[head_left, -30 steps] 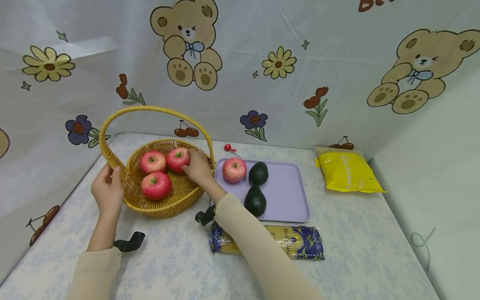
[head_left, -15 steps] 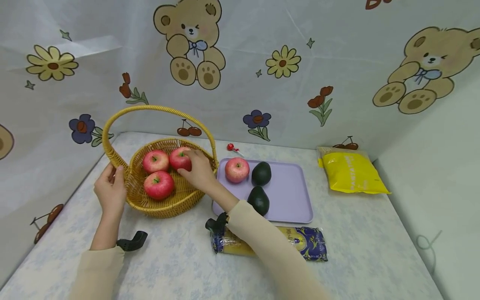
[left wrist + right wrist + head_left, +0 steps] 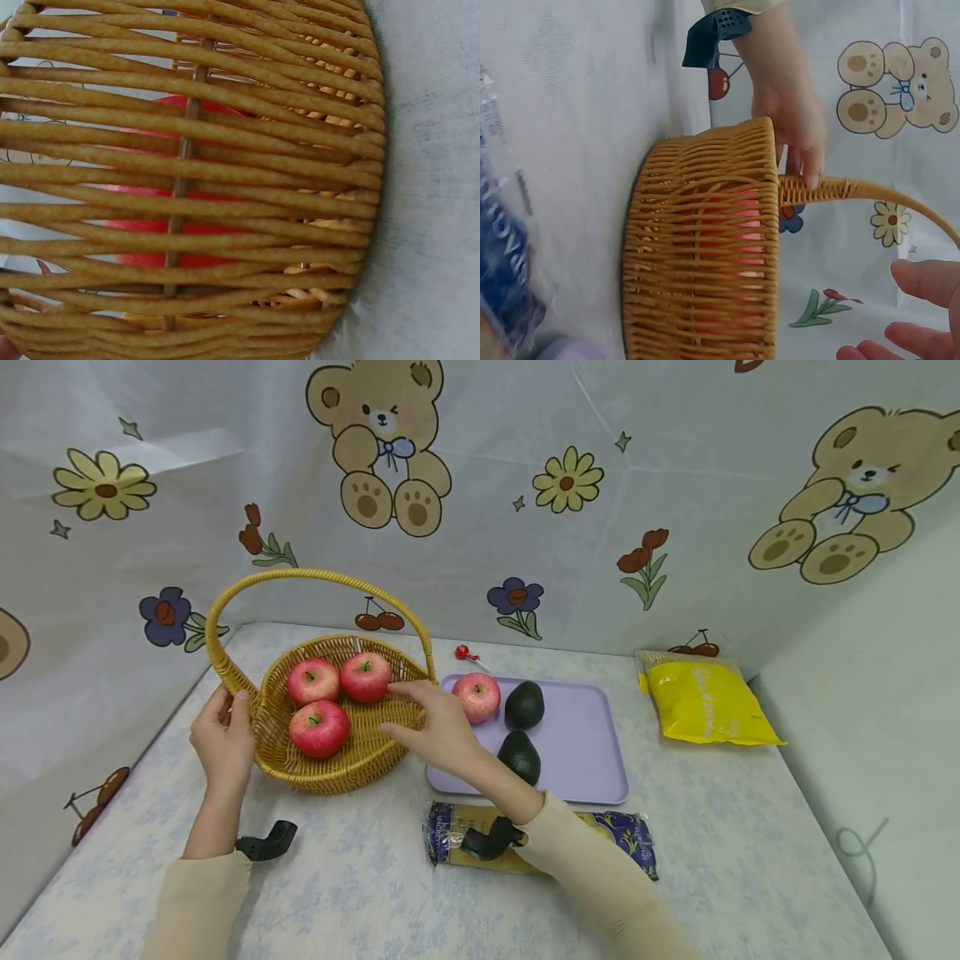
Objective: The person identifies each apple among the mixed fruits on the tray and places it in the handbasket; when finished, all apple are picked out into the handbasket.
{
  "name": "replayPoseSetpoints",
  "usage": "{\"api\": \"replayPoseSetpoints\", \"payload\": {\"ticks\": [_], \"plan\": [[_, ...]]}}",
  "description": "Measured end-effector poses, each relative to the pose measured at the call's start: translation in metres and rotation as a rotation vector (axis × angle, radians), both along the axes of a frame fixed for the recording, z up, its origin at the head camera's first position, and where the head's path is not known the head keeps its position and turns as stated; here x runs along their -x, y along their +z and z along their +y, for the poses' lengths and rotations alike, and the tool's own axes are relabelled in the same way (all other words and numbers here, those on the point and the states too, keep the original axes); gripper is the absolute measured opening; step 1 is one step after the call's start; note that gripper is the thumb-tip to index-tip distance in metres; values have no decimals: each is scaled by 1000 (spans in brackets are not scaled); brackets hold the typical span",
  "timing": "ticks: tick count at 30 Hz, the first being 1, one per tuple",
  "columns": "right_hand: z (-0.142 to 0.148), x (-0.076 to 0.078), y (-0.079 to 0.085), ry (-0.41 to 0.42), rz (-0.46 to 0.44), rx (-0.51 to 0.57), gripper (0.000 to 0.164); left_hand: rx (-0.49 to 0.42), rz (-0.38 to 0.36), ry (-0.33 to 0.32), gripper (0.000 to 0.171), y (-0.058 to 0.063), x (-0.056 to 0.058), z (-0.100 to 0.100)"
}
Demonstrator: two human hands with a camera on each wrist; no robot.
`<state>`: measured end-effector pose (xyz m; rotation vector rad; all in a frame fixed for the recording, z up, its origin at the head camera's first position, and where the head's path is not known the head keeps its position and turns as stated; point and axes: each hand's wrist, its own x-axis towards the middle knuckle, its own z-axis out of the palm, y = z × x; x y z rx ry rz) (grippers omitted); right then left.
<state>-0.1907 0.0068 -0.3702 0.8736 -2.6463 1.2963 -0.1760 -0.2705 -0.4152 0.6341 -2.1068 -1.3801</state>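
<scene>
A yellow wicker basket (image 3: 330, 783) with a tall arched handle holds three red apples, the front apple (image 3: 319, 729), the left apple (image 3: 312, 682) and the right apple (image 3: 366, 677). My left hand (image 3: 225, 742) grips the foot of the handle at the basket's left side, thumb on the front, as the right wrist view also shows. Over the basket's right rim, my right hand (image 3: 442, 727) is spread with thumb and fingers apart, holding nothing, its fingertips close to the right apple. Red skin shows through the basket weave in the left wrist view.
Right of the basket, a lilac tray (image 3: 581, 743) carries an apple (image 3: 477, 697) and two avocados (image 3: 524, 705). A spaghetti pack (image 3: 450, 839) lies in front of it, partly under the right sleeve. A red lollipop (image 3: 462, 652) and a yellow pasta bag (image 3: 708, 702) lie farther back.
My right hand has let go of the right apple, which now sits in the basket, and has drawn back to the right with fingers opened. My left hand keeps its grip.
</scene>
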Motion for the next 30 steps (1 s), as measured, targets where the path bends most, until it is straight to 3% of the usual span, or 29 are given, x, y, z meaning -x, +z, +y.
{"api": "replayPoseSetpoints", "payload": {"ticks": [5, 14, 24, 30], "plan": [[21, -3, 1, -42, -6, 33, 50, 3, 0, 0, 42, -1, 0, -1], [59, 4, 1, -122, 58, 40, 54, -6, -4, 3, 41, -1, 0, -1], [100, 29, 3, -131, 30, 27, 65, -1, -4, 1, 41, -1, 0, 0], [112, 46, 1, -143, -41, -9, 77, 4, -8, 1, 42, -1, 0, 0]]}}
